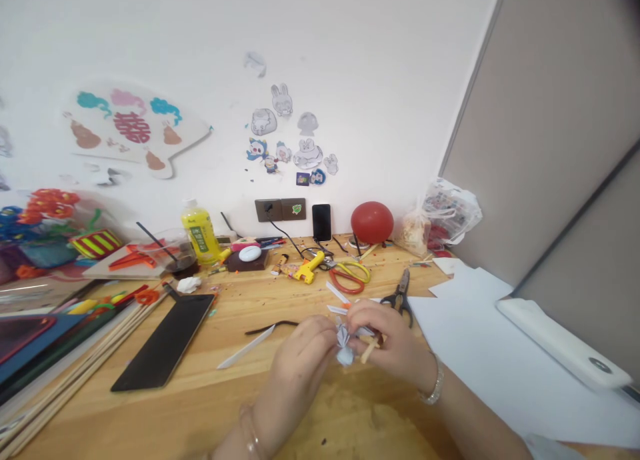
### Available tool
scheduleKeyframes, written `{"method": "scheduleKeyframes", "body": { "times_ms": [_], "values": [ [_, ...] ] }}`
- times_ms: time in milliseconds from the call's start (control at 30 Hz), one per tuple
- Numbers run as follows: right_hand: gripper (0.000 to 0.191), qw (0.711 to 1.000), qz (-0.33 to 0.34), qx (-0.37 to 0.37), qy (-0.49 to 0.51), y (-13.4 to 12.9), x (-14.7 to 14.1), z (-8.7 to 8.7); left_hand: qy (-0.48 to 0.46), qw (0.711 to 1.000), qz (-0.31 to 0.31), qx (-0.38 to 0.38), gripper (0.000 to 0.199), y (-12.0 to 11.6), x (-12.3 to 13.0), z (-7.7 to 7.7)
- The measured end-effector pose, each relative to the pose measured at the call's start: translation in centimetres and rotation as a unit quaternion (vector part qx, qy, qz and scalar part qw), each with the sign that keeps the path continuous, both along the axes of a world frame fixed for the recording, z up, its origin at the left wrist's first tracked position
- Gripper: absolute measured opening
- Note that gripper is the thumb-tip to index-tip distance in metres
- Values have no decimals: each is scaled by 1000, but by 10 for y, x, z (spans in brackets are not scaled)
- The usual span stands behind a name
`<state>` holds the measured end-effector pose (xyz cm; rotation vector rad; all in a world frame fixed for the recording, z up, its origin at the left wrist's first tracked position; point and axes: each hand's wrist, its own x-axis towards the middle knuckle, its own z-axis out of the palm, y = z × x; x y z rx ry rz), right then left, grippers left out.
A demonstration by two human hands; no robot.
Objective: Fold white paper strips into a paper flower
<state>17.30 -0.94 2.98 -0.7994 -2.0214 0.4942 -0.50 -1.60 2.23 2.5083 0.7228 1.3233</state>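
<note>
My left hand and my right hand meet low over the wooden table. Between them is a small pale, pleated paper piece, with the fingers of both hands closed on it. A short light wooden stick sticks out under my right fingers; whether they grip it is partly hidden. Black-handled scissors lie just beyond my right hand. To the left of my left hand rest a white paper strip and a thin dark strip. More white strips lie beyond my fingers.
A yellow glue gun, red-and-yellow-handled scissors, a drink bottle and a red balloon stand toward the wall. White paper sheets cover the right side. At left are a black board and long wooden sticks.
</note>
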Motion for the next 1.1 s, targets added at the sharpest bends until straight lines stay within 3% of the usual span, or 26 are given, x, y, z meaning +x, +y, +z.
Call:
{"method": "scheduleKeyframes", "body": {
  "times_ms": [133,233,367,500,667,800,967,1100],
  "values": [
    [6,999,17,-29,-11,0,4,2,5,999,-2,-35,13,0,-1,-2],
    [5,995,-6,-101,-14,1,6,1,6,993,23,-119,9,-1,1,-3],
    [11,962,9,-269,49,6,6,-7,-28,954,38,-295,11,4,5,-4],
    [14,932,47,-353,72,17,5,-22,-59,914,30,-400,13,14,8,-10],
    [13,934,0,-358,13,27,3,-40,-89,879,6,-467,17,27,8,-31],
    [9,948,-23,-317,-37,29,3,-44,-94,852,-26,-515,18,34,7,-44],
    [11,952,27,-295,-70,31,5,-42,-51,886,2,-460,11,32,7,-43],
    [10,959,20,-267,-92,30,4,-40,-15,903,6,-429,9,31,4,-39]
  ]
}}
